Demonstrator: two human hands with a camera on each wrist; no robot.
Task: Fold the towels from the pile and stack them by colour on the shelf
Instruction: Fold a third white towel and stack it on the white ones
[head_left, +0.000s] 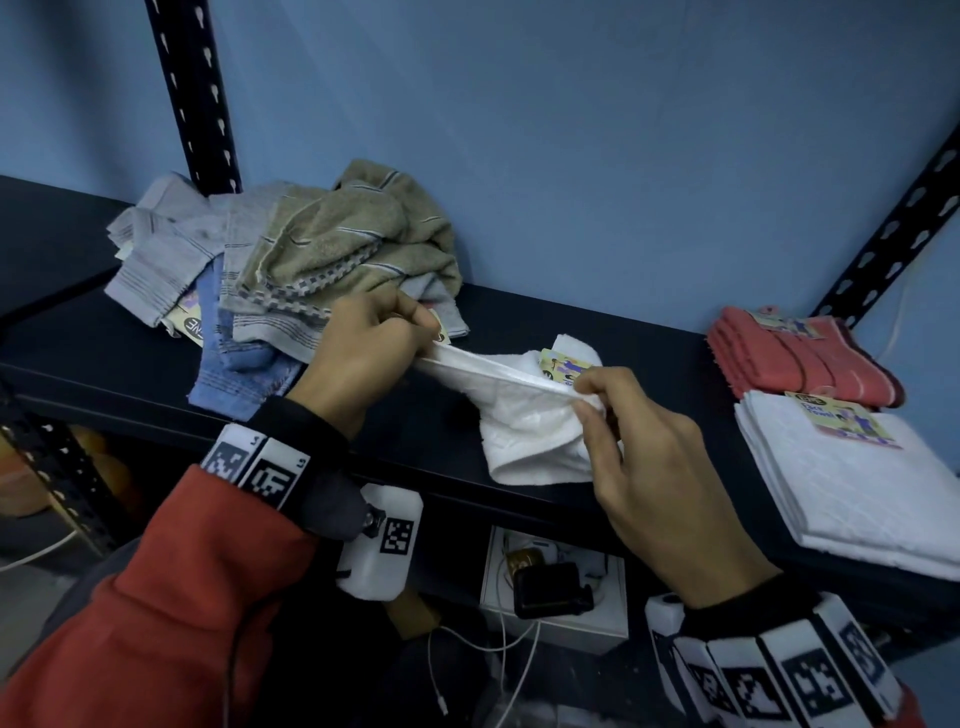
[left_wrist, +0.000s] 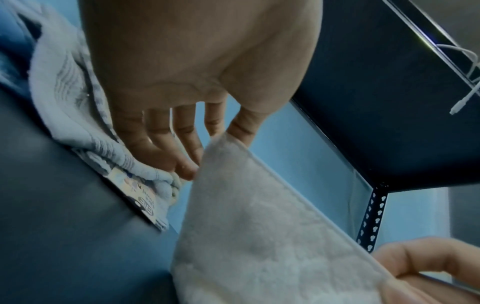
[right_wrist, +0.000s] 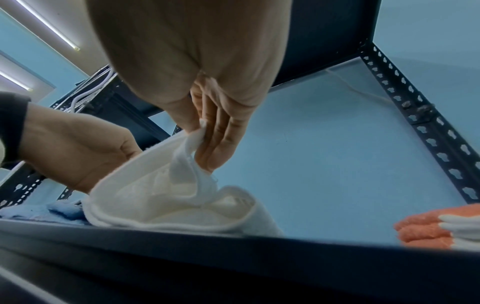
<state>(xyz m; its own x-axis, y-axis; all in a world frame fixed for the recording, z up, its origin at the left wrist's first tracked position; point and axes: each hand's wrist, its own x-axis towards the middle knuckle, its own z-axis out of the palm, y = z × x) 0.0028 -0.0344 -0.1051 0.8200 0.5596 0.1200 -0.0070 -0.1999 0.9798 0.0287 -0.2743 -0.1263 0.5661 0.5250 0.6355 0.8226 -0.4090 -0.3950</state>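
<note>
White towel (head_left: 524, 415): soft, light terry that sags wherever I do not hold it; I judge it limp enough to need two grips on the hem to keep an edge straight.
Where it lies: mid-shelf (head_left: 597, 322), its lower part bunched on the board, its upper hem lifted and stretched between my hands; a paper label (head_left: 563, 366) is attached near the far side.
Best hold: the stitched hem at the corners, which looks firmer than the pile and should slip less.
Left hand (head_left: 371, 348): knuckles up, thumb and fingers pinched together on one end of the hem, just in front of the pile (head_left: 311, 249).
Left fingers (left_wrist: 187, 162): curled down onto the cloth edge in the wrist view.
Right hand (head_left: 639, 457): thumb and forefinger clamped on the other end of the hem, remaining fingers loosely extended, wrist low at the shelf front.
Hazard: I expect the label to catch in a fold.
Destination: folded white stack (head_left: 852, 478) at the right, with the red stack (head_left: 800, 358) behind it.
</note>
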